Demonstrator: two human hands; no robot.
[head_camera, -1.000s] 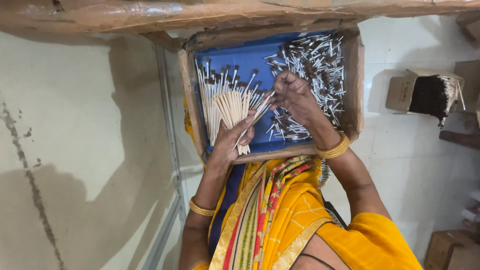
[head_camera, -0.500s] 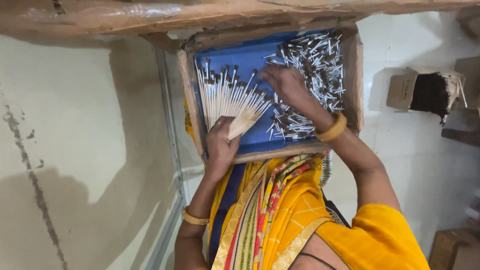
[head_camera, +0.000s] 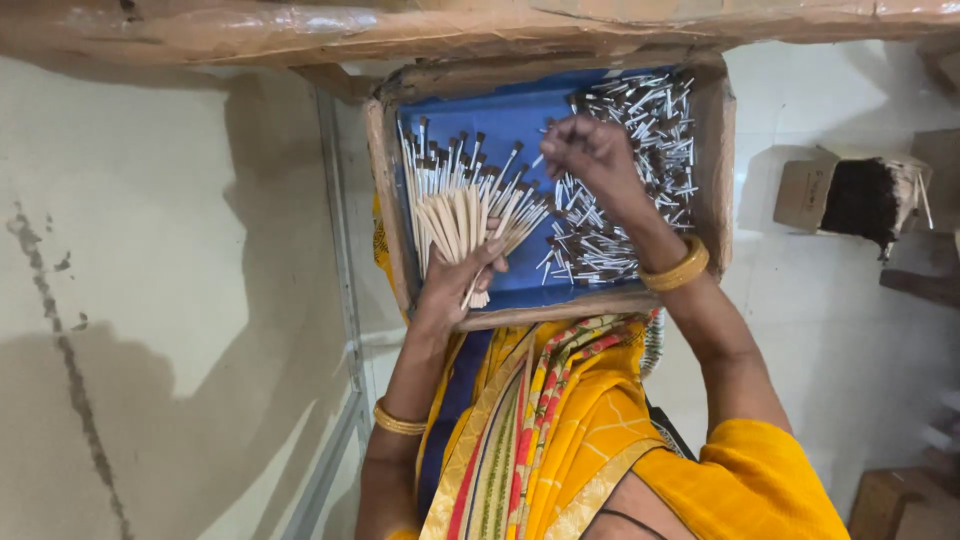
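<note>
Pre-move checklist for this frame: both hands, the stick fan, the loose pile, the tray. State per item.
1. Left hand grips the fanned bundle of pale wooden sticks with dark tips: ok.
2. Fan lies inside the blue-lined wooden tray: ok.
3. Right hand is over the loose pile of short dark-tipped sticks: ok.
4. Right hand pinches a stick: looks so, count cannot tell.
5. Tips in the fan all point one way: ok.
6. Loose sticks all inside the tray: ok.

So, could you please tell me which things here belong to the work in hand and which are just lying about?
In use:
- fanned sticks in the left hand
- loose sticks under the right hand
- blue-lined tray

Lying about:
- open carton of dark material
- brown box at the lower right
</note>
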